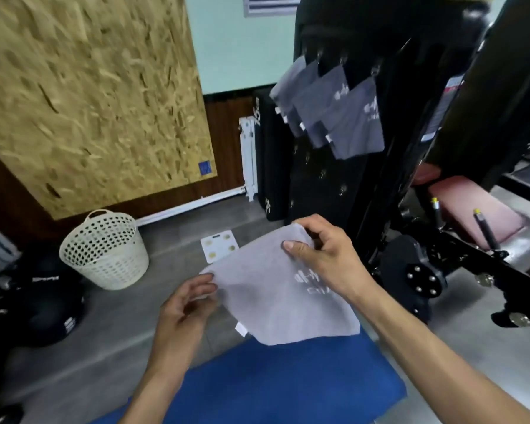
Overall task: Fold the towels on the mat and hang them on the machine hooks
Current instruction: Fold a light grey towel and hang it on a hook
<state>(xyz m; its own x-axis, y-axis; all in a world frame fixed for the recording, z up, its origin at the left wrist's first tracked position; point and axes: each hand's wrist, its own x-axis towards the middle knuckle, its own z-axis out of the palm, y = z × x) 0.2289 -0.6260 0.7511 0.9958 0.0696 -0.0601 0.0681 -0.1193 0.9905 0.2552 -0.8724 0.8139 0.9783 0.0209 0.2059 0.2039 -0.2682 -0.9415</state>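
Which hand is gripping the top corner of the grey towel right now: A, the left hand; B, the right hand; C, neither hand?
B: the right hand has its fingers curled round the top corner of the grey towel, while the left hand touches its left edge.

Upper hooks on tall black machine panel [328,185] taken by four hung grey towels [349,117]; lower metal hooks [343,189] bare, reachable past folded grey towel [276,289] held above blue mat [288,384]. Black lever arm [471,258] juts at right. White perforated basket [104,249] stands left on floor.
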